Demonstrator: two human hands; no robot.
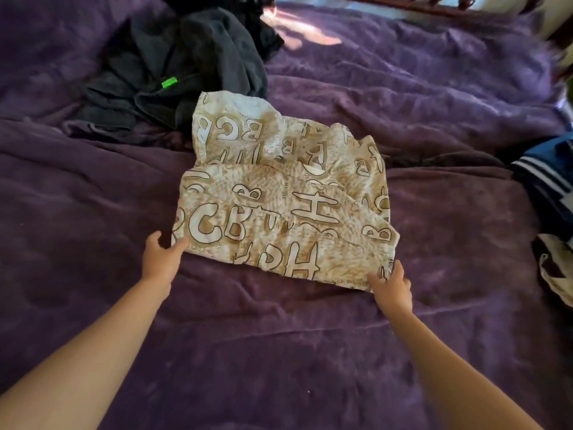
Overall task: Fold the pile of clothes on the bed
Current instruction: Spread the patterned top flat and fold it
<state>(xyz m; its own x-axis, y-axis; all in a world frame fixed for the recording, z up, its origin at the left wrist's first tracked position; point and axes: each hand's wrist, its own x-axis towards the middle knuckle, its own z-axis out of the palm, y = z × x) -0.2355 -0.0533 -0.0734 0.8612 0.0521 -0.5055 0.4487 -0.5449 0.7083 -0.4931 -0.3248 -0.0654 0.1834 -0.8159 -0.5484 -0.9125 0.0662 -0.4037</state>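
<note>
Nearest us on the bed, our left hand meets the near-left corner of the cloth, forefinger on the hem and thumb spread. We cannot tell whether it grips. Our right hand pinches the near-right corner. We judge both hands take corners so the hem can be drawn taut for a fold. The cloth lies mid-bed, smoother near us and rumpled beyond. Farther left waits the dark pile, and a striped garment lies at right.

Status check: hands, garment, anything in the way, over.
Left hand, right hand each grip a near corner of lettered cloth. Cloth rumpled on bedspread. Dark clothes pile against its far left corner.
</note>
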